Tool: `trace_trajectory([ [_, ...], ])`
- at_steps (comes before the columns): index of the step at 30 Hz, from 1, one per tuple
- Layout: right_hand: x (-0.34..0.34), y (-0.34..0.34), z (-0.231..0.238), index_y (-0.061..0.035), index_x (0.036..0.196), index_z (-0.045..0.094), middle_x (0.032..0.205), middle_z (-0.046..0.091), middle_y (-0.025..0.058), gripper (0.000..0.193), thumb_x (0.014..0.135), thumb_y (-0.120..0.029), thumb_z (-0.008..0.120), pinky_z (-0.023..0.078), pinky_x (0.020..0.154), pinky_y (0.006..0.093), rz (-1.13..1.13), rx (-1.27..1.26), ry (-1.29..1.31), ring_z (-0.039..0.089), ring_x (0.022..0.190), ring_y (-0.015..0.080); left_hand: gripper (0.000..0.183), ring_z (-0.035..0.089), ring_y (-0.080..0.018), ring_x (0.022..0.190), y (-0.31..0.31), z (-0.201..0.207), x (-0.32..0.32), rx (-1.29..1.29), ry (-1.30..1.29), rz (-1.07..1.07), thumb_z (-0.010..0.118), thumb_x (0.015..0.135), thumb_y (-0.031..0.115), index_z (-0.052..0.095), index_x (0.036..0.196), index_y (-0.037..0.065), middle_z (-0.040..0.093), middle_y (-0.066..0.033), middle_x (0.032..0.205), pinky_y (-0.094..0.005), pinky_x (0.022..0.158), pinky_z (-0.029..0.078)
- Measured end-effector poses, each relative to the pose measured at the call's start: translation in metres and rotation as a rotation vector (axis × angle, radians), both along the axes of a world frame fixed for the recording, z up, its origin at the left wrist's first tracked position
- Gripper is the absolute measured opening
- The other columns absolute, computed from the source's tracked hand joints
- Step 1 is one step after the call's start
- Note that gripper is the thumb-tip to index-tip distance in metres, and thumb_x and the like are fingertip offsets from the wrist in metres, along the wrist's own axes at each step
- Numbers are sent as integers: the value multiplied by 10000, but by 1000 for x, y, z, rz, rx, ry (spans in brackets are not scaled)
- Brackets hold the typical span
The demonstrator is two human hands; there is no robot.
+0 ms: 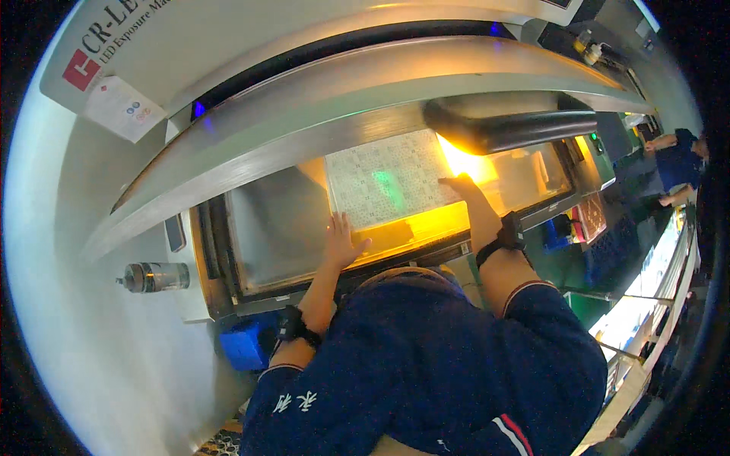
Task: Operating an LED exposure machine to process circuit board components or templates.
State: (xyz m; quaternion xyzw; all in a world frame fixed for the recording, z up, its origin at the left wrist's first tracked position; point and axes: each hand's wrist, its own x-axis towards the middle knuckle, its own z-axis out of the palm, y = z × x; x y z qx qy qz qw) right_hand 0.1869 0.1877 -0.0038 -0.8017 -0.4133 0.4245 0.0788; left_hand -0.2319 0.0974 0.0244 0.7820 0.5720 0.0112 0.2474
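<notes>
Steadying, head view: with the pale, finely dark-patterned rectangular sheet [365, 182] on the framed, flat glass bed [270, 228], light, even fingertip pressure at opposite sides would probably keep it flat and square; avoid creasing the corners.
Left hand: the person's bare left hand [344, 242] is spread and unclenched at the sheet's lower-left corner, grasping nothing.
Right hand: the bare right hand [465, 187] reaches to the right edge, beside bright yellow glare; whether it pinches there, I cannot tell.
Sheet surface: whitish, apparently flat, with a green glow near its middle.
</notes>
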Motion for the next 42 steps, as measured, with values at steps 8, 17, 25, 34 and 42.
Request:
trace_trajectory([
  [8,-12,-155,89,21,1173,654,1120,678,123,607,843,-486,706,526,760,346,-274,-147,334,654,911,213,840,468,-260,1272,7,-3,-30,-741,-1007,569,634,919,323,150,1546,43,378,-201,1493,-384,1039,384],
  [17,-57,-462,110,54,1121,668,1027,699,76,359,887,-217,702,512,758,322,-1109,471,457,642,865,156,669,506,-268,1265,-47,-2,24,-724,-908,-354,576,963,304,267,1513,81,438,-156,1462,-339,950,459],
  [25,-127,-626,151,70,1113,634,988,692,101,397,875,-233,727,530,756,314,-1817,1131,170,650,823,161,570,530,-278,1214,-55,38,142,-1195,-753,124,418,1025,356,282,1512,92,418,-131,1492,-383,944,456],
  [34,16,-744,66,95,1279,508,1190,612,190,535,953,-318,601,452,943,344,-2230,1110,-574,582,1097,278,556,580,-237,1085,-135,38,219,-1104,-655,70,459,1011,354,317,1489,107,519,-110,1381,-365,882,468],
  [42,97,-756,64,-26,1305,484,1063,645,104,558,930,-406,647,498,880,369,-2153,1891,454,625,954,233,663,622,-264,1035,-214,14,268,-1267,-615,-50,522,994,292,211,1524,44,529,-135,1338,-379,792,520],
])
